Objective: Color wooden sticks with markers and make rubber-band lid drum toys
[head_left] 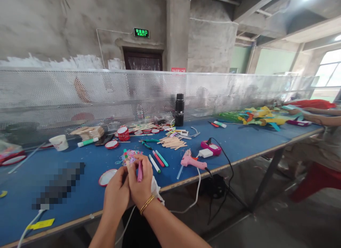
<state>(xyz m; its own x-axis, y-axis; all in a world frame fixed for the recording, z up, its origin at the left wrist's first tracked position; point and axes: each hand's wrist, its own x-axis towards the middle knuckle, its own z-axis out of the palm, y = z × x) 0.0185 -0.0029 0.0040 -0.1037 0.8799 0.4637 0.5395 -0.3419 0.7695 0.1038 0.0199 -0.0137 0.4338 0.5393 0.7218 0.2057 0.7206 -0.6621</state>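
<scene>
Above the table's front edge, my left hand (116, 191) is closed on the lower part of a wooden craft stick (126, 156) that stands nearly upright, its top coloured in green and red bands. My right hand (144, 186) presses against it, fingers wrapped round a purple marker (140, 171). The marker's tip is hidden by the fingers. Behind the hands lies a pile of small coloured rubber bands (131, 156). Just right of them are a white marker (154, 164), a red marker (158, 158) and a teal marker (162, 158). A red-rimmed round lid (108, 177) lies to the left.
A pink glue gun (192, 161) with a cord stands at the right near the edge. Farther back are loose craft sticks (173, 142), pliers (146, 144), a black bottle (179, 110) and a paper cup (59, 143). Another person's arm (317, 116) reaches in at far right.
</scene>
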